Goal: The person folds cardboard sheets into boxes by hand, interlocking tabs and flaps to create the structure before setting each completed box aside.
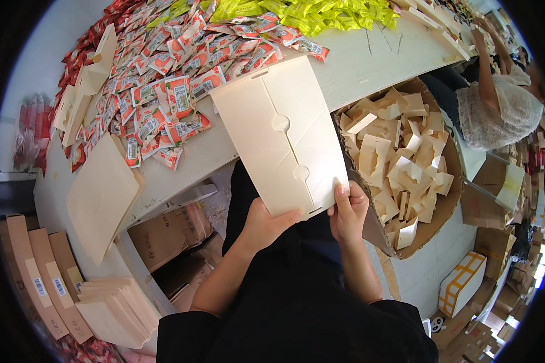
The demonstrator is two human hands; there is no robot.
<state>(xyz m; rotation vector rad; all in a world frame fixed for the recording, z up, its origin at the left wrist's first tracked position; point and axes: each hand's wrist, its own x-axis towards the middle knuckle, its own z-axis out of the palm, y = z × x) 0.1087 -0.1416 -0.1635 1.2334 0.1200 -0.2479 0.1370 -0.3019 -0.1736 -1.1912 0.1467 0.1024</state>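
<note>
Both hands hold a flat cream cardboard box blank (281, 145) over the table's front edge. It has creases, a wavy cut line down its middle and two round cutouts. My left hand (268, 227) grips the near left corner, thumb lying on the upper face. My right hand (349, 211) pinches the near right corner between thumb and curled fingers. Left of it, more flat cardboard blanks (102, 195) lie stacked on the table. Small red-and-white printed sachets (177, 100) are heaped beyond the blank.
Yellow-green sachets (299, 13) lie at the table's (359, 59) far side. A large cardboard carton (429, 236) at right holds many folded cream pieces (408, 159). Another person (495, 100) sits at far right. A stack of blanks (118, 313) stands lower left, beside brown cartons (41, 281).
</note>
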